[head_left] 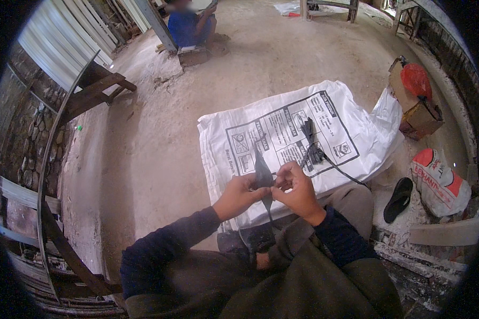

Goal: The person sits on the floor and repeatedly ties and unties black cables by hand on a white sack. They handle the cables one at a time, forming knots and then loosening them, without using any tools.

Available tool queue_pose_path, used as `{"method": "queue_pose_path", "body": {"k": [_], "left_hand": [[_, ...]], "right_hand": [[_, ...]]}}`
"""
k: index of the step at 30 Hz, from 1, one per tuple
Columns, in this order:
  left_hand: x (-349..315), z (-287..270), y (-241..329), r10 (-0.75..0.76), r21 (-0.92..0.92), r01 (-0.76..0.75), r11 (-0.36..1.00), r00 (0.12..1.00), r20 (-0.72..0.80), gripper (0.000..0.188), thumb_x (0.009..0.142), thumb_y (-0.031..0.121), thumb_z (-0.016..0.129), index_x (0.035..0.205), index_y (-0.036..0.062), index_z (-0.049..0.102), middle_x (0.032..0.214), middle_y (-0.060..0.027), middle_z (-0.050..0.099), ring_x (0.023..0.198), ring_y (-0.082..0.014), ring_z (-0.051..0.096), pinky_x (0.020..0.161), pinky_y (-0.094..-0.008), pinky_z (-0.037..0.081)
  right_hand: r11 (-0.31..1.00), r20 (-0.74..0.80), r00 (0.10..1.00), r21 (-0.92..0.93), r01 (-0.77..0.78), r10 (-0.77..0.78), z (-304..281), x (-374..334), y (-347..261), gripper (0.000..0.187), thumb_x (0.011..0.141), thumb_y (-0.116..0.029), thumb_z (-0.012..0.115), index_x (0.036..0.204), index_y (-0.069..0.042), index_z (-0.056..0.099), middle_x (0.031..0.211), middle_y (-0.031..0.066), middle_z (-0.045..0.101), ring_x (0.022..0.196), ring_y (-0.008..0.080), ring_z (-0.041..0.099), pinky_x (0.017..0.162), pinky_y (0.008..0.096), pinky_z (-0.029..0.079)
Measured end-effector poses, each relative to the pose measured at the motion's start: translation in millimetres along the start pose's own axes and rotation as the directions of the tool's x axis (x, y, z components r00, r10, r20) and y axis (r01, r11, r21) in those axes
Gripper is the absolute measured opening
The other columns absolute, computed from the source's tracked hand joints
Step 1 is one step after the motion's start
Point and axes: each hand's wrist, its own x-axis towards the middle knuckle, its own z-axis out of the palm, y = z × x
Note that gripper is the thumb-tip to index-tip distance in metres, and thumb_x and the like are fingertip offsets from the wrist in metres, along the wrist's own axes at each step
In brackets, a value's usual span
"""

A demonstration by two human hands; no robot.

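Observation:
My left hand (240,194) is closed on a dark, flat strip (262,169) that widens in the middle and tapers to a point at its top; its material is unclear. My right hand (298,192) meets it there, thumb and fingertips pinched at the strip's right edge. The strip's narrow tail hangs below my fingers towards my lap. Beneath both hands lies a pile of white printed sacks (253,112). On top of it, beyond my right hand, rests a tangled bundle of black strips (314,153), with one long end running right towards my knee.
At right are a torn cardboard box (423,121), a red plastic bag (416,80), a black sandal (398,200) and a filled white-and-red sack (440,183). A wooden bench (98,85) stands left. Far off, a person in blue (189,27) sits by a post.

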Motion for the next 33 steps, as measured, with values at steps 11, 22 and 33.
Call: {"method": "queue_pose_path", "body": {"k": [11,22,33], "left_hand": [[2.4,-3.8,-0.9,0.002,0.042,-0.005,0.999,0.996,0.084,0.026,0.079,0.019,0.059,0.093,-0.0022,0.059,0.082,-0.0079,0.061,0.073,-0.0119,0.054,0.066,-0.0259,0.044],[-30.8,-51.0,82.6,0.186,-0.403,-0.136,0.905,0.979,0.088,0.025,0.074,0.015,0.055,0.091,-0.0021,0.056,0.083,-0.0119,0.058,0.084,-0.0229,0.056,0.082,-0.0347,0.041],[-147.1,-135.3,176.8,0.672,-0.609,-0.755,0.244,0.584,-0.455,0.009,0.078,0.003,0.049,0.079,0.0105,0.046,0.072,0.0021,0.043,0.063,-0.0120,0.042,0.064,-0.0289,0.041]], "right_hand": [[0.999,-0.005,0.999,-0.030,-0.035,0.035,-1.1,-1.0,-6.1,0.027,0.067,0.000,0.063,0.081,-0.006,0.041,0.071,0.0022,0.053,0.067,0.0080,0.055,0.061,0.0222,0.046],[0.888,-0.065,0.992,-0.443,-0.127,0.110,-39.5,21.9,29.6,0.020,0.065,-0.002,0.057,0.079,-0.004,0.043,0.061,0.0108,0.051,0.057,0.0248,0.055,0.053,0.0335,0.042],[0.798,-0.193,0.971,-0.558,-0.227,0.141,-67.1,32.4,65.8,0.027,0.063,-0.002,0.058,0.086,-0.005,0.044,0.068,0.0164,0.056,0.070,0.0359,0.056,0.062,0.0419,0.043]]}}
